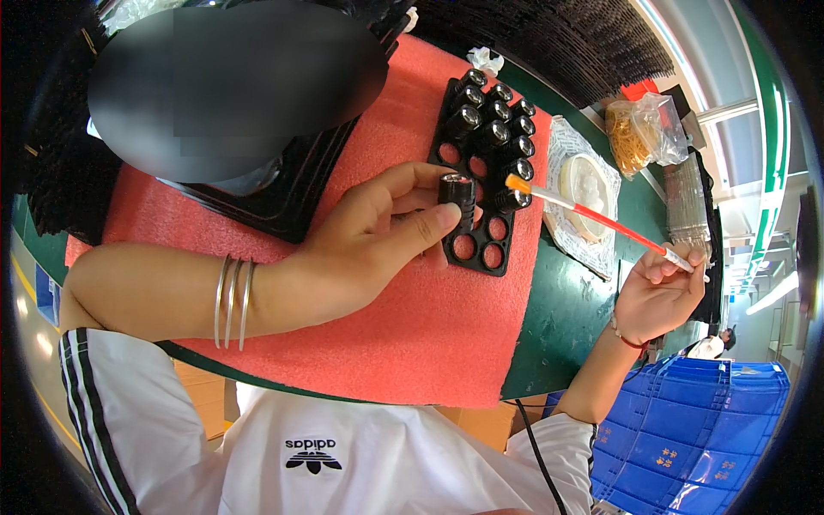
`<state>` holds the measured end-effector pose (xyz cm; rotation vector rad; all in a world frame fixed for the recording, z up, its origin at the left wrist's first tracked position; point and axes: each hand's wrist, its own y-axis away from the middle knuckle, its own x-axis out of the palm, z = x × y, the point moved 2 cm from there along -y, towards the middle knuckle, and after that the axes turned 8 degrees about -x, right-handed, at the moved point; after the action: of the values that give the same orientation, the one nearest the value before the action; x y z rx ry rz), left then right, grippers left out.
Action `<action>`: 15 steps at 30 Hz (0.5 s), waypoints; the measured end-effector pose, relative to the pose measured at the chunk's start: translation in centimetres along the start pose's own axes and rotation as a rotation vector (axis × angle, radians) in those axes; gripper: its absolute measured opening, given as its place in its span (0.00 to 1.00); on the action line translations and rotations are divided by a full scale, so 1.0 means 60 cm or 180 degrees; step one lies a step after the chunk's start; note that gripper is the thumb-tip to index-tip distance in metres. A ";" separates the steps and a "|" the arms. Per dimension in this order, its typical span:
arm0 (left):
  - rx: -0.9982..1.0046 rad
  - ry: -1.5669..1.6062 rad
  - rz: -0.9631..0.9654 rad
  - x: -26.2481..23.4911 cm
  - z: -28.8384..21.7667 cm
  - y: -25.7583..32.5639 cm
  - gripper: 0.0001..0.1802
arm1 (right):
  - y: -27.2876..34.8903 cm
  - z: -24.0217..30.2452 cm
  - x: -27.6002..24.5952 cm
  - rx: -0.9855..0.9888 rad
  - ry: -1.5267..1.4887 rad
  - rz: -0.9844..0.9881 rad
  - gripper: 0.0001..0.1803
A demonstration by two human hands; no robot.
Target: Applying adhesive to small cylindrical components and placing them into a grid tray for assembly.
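Note:
My left hand (378, 219) pinches a black ribbed cylinder (457, 202) upright between thumb and fingers, above the near part of a black tray with round holes (477, 257). Several black cylinders with shiny, glassy tops (495, 133) stand in the tray's far rows, while some nearer holes show the red mat through them. My right hand (657, 296) grips the rear end of a paintbrush (592, 215) with a red and white handle. Its orange bristles reach left over the tray's right edge, close to a standing cylinder and apart from the one in my left hand.
A red foam mat (386, 343) covers much of the green table (549, 343). A round dish (588, 193) with whitish contents rests on printed paper at the right. Beyond are a bag of yellow rubber bands (635, 133) and crumpled tissue (486, 60). Blue crates (678, 429) stand lower right; black trays (296, 197) lie left.

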<state>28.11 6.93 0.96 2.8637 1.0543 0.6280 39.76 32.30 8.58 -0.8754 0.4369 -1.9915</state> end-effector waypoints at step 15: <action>0.0032 0.0146 -0.0142 0.001 -0.003 -0.001 0.13 | 0.007 -0.004 0.008 0.0111 0.0074 0.0400 0.09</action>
<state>28.02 7.00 1.15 2.8385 1.1274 0.6904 39.66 31.66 8.36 -0.7848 0.4583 -1.8900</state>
